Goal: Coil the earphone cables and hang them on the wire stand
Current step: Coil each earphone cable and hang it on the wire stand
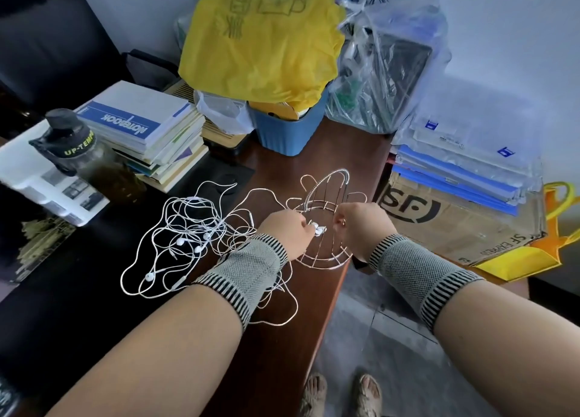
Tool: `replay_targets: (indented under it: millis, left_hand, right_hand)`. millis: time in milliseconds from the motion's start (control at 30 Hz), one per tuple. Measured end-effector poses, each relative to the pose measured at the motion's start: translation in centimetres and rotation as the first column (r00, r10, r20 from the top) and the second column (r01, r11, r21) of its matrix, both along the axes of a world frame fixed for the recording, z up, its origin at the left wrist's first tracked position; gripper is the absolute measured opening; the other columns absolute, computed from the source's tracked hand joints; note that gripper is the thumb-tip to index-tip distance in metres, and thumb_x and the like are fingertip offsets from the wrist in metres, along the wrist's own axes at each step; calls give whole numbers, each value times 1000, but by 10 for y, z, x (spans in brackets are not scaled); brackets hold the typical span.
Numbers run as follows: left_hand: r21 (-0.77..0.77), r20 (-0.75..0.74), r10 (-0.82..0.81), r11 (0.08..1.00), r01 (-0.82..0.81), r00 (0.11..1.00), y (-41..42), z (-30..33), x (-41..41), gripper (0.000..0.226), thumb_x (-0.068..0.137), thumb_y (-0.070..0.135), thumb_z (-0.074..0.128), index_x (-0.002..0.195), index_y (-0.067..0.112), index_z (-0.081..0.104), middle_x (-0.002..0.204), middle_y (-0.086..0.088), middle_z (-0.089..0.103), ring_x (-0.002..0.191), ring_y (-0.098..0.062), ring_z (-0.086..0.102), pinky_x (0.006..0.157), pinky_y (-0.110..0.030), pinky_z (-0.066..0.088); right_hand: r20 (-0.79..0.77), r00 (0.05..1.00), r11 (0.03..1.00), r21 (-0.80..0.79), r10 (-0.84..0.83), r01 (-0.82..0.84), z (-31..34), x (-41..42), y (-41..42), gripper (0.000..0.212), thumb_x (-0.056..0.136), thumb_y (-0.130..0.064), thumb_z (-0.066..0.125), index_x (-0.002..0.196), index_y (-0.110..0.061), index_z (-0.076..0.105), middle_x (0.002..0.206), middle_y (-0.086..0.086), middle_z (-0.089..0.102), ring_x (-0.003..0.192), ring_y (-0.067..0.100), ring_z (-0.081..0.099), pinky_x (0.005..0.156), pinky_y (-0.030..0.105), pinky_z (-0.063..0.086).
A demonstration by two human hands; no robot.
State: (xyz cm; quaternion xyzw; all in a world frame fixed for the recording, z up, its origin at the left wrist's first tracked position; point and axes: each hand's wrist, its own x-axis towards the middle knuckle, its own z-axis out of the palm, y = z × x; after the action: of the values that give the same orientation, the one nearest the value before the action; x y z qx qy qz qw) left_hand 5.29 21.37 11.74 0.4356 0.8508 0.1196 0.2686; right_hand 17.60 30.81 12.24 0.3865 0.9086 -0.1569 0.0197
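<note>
Left hand (287, 228): your fingers pinch the white earbuds (318, 229).
Right hand (354, 225): curled; grip unclear.
Cables (188, 228): pull gently, wind small loops.

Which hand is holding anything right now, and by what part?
The left hand pinches a pair of white earbuds at the earpiece end. The right hand is curled beside the wire stand; what it grips cannot be told.

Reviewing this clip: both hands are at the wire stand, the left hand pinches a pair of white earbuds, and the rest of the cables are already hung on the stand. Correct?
Not quite. The head view shows the rest of the earphone cables lying in a loose tangle on the desk to the left of the wire stand, not hung on it. The rest holds: both hands are at the stand and the left hand pinches white earbuds.
</note>
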Motion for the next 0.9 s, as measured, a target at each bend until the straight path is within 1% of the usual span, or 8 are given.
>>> replay_targets:
  millis: [100,200,333,433,567,733,800,900]
  left_hand:
    - [-19,181,152,988,-151,972,26,-1,-2,36,95,31,49,77,10,71,49,5,52,54,-18,48,53,-26,34]
    - [-63,328,247,969,-240,912,40,-4,-1,29,91,26,53,81,10,74,43,6,47,47,-15,41,48,-24,31]
    - [-149,519,407,909,-390,752,43,-17,-2,29,87,28,57,64,13,62,36,8,37,38,-14,28,41,-19,22]
    - [-209,627,469,871,-446,622,40,-15,-1,27,90,28,56,68,12,51,49,3,35,33,-10,25,38,-15,18]
    - [-289,692,497,855,-430,524,36,-9,-2,25,93,32,54,75,15,50,54,4,38,38,-7,26,38,-14,19]
    - [-298,696,492,860,-414,523,36,-13,-7,23,90,31,57,73,17,50,55,4,38,39,-6,23,40,-17,18]
    - [-313,694,493,863,-396,525,38,-14,-8,25,89,31,55,69,17,49,49,6,37,37,-6,22,39,-16,18]
    - [-348,690,497,865,-361,527,40,-12,-10,30,89,30,50,63,19,41,47,7,31,38,-7,18,38,-16,15]
  right_hand:
    - [-40,996,996,2,-85,85,-5,-4,16,15,92,-20,52,94,-15,66,88,4,69,84,23,62,70,27,47]
    - [-159,979,990,21,-131,136,-10,-2,18,15,92,-19,51,94,-13,65,86,4,68,80,24,62,71,31,50]
    - [-459,868,979,-14,-189,206,-23,11,-6,8,87,-17,62,90,-12,67,92,1,62,74,21,59,68,33,51]
    - [-400,877,954,-235,-267,184,-38,8,-20,16,86,-14,59,97,-18,70,86,-3,63,73,13,57,73,30,50]
    - [-367,771,765,-603,-520,228,-50,-6,-24,31,90,-13,56,119,-20,63,69,-10,56,57,8,50,60,24,42]
    - [-248,629,324,-946,-737,7,-49,-16,-29,50,86,9,52,117,-30,58,55,-4,51,41,13,38,48,25,31]
    - [-226,630,260,-965,-743,-39,-49,-19,-29,54,86,13,48,114,-32,58,61,-1,55,42,13,37,52,25,31]
    - [-258,619,309,-951,-742,-26,-52,-21,-29,47,87,11,49,111,-28,62,63,0,57,45,13,41,50,25,34]
